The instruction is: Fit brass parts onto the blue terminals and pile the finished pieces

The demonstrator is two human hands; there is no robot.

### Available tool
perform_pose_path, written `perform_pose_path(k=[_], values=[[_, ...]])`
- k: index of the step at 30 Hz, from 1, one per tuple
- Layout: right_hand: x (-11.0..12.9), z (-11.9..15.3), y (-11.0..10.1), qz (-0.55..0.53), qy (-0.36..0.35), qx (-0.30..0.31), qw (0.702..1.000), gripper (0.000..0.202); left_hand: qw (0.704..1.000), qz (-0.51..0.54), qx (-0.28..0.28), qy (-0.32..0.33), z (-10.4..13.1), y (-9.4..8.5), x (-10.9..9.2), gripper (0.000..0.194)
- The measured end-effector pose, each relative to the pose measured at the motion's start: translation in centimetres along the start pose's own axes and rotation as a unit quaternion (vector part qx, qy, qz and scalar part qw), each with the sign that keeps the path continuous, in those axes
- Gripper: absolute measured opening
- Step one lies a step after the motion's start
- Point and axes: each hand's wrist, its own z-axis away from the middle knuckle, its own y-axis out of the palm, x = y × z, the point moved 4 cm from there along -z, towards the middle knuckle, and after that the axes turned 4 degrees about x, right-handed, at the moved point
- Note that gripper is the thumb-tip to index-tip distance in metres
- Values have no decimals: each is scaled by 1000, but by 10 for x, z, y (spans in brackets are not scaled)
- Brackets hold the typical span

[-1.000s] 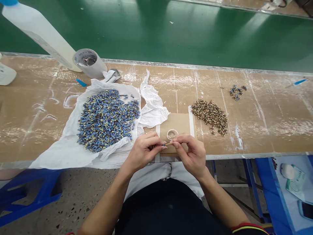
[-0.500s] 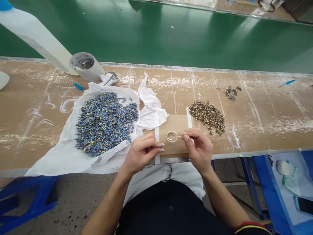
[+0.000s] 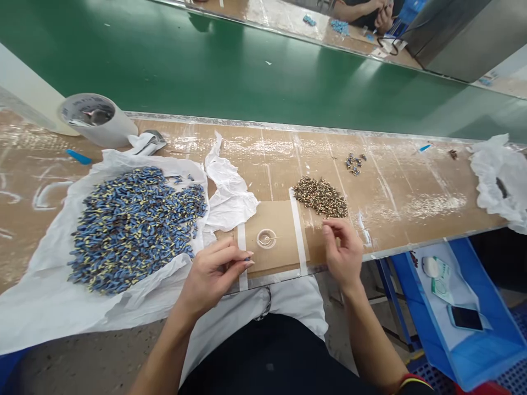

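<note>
My left hand (image 3: 218,270) pinches a small blue piece (image 3: 247,259) at its fingertips, left of a small round clear dish (image 3: 266,238). A thin stick (image 3: 275,237) rests in the dish and pokes out over its right rim. My right hand (image 3: 342,247) is closed, thumb and index finger close together, just below a pile of small brown and gold pieces (image 3: 321,196); anything between its fingertips is too small to make out. A large heap of blue and yellow pieces (image 3: 135,225) lies on white cloth (image 3: 49,299) at the left.
Crumpled white paper (image 3: 228,189) lies behind the dish. A wide tape roll (image 3: 99,120) stands at the back left. Several loose pieces (image 3: 354,163) sit right of the brown pile. A blue tray (image 3: 465,351) holds a phone (image 3: 465,317). Another person's hands (image 3: 382,16) show across the green belt (image 3: 263,77).
My right hand has let go of the stick, which now rests in the dish, and has moved right toward the brown pile. The view has shifted right. My left hand keeps its pinch.
</note>
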Motion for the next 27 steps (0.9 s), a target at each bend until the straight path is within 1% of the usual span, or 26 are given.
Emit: perform_pose_path(k=[1,3,5,9,13,18,20,23,25,27], values=[[-10,0,-9,26,23,-9,999,18,1000,-3,2,-1,0,0,0,8],[-27,1,-22,73,59,0,996,23,1000,-7,3,-3,-1,0,0,9],[-37,2,-26,106,70,23,992,28,1000,-11,3,-4,-1,1,-1,10],[-37,2,-19,153,44,43,986,32,1000,-15,-4,-3,-1,1,-1,10],[-33,0,-15,179,18,53,982,30,1000,-9,-13,3,0,0,-3,9],[-36,-1,-20,166,28,90,982,24,999,-31,-9,26,-3,-1,-18,9],[-36,0,-21,126,39,94,987,22,999,-42,-7,32,-5,0,-27,11],[-28,7,-19,-11,78,85,993,21,997,-61,-12,38,-8,6,-38,14],[-15,14,-13,-116,104,94,983,20,996,-77,-12,44,-10,12,-42,14],[2,21,-4,-205,132,123,962,17,994,-95,-9,50,-11,18,-46,13]])
